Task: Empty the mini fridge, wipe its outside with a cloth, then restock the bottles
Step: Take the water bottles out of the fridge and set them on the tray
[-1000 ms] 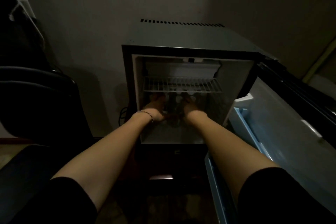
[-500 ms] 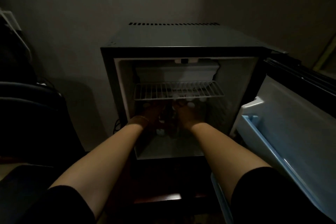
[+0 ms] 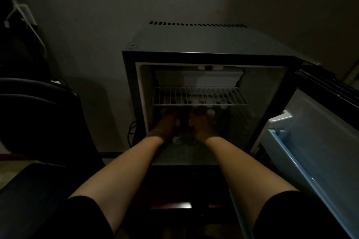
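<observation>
A black mini fridge [image 3: 194, 44] stands open against the wall, its door [image 3: 320, 122] swung out to the right. Several bottles with white caps [image 3: 210, 111] stand in the dim lower compartment under a white wire shelf [image 3: 198, 96]. My left hand [image 3: 166, 125] and my right hand [image 3: 202, 126] are both deep in that compartment among the bottles. The fingers are in shadow, so I cannot tell whether either hand grips a bottle. One more white cap [image 3: 176, 140] shows between my wrists.
A dark chair [image 3: 38, 112] stands close on the left, with a dark seat or bag [image 3: 29, 190] below it. The door's light blue shelf [image 3: 291, 151] juts out at the right. A black cable [image 3: 132, 132] hangs beside the fridge's left wall.
My hands have reached a little deeper under the wire shelf. The view has shifted slightly, and the fridge sits nearer the middle of the frame.
</observation>
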